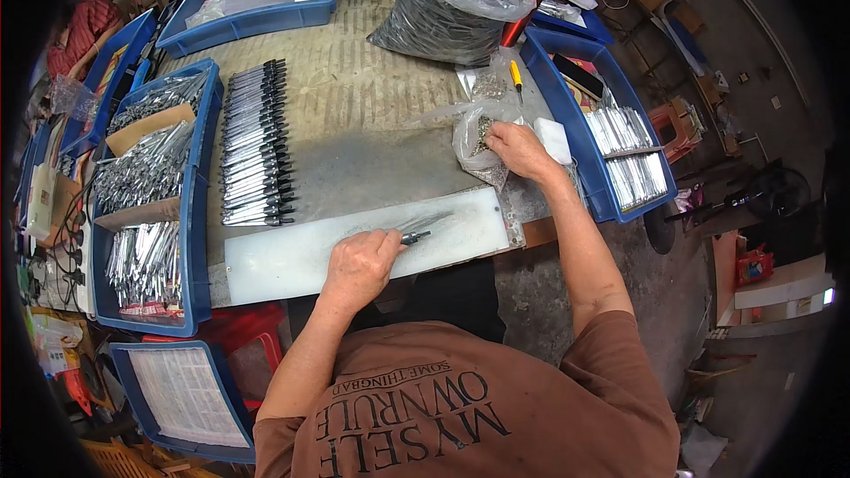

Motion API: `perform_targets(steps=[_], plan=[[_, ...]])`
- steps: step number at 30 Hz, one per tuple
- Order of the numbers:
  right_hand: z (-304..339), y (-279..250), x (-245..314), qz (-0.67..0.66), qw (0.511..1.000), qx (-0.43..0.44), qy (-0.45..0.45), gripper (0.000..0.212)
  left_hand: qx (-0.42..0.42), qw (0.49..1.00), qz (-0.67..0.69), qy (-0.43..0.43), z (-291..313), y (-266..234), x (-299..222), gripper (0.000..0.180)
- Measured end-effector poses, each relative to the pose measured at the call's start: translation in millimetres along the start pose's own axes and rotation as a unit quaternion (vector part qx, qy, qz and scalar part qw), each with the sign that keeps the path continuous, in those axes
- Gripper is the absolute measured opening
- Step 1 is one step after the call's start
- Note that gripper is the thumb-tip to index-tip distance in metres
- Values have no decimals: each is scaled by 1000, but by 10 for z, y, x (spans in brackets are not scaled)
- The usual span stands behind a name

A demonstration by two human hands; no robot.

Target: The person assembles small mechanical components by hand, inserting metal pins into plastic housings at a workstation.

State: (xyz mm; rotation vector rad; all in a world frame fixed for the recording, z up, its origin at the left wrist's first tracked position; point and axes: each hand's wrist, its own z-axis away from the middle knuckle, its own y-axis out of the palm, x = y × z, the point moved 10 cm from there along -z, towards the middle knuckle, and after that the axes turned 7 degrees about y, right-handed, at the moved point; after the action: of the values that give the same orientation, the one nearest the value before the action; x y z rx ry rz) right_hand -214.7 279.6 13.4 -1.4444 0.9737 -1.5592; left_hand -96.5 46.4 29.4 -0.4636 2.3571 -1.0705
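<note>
Over the white board at the table's near edge, my left hand is closed around a slim rod-like part, whose dark tip sticks out to the right. My right hand reaches into a clear plastic bag of small metal pieces, fingers drawn together; what they pinch is hidden. A row of similar silver rods with black ends lies side by side on the table, left of centre.
Left stands a blue tray of loose metal rods in cardboard-divided sections. Another blue tray at right holds stacked silver parts and a phone. A big bag of black pieces stands behind, near a yellow-handled tool.
</note>
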Motion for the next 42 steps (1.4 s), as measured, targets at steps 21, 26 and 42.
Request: perform_targets(steps=[21,26,42], plan=[[54,-28,36,-12,1000,1,11,22,-1,1000,-11,-2,-6,-19,-7,16],[51,-39,21,-11,1000,-20,-12,21,-2,1000,-11,0,-12,-21,-14,16],[74,-67,57,-17,1000,-18,2,21,1,1000,-4,-3,1,-2,5,15]])
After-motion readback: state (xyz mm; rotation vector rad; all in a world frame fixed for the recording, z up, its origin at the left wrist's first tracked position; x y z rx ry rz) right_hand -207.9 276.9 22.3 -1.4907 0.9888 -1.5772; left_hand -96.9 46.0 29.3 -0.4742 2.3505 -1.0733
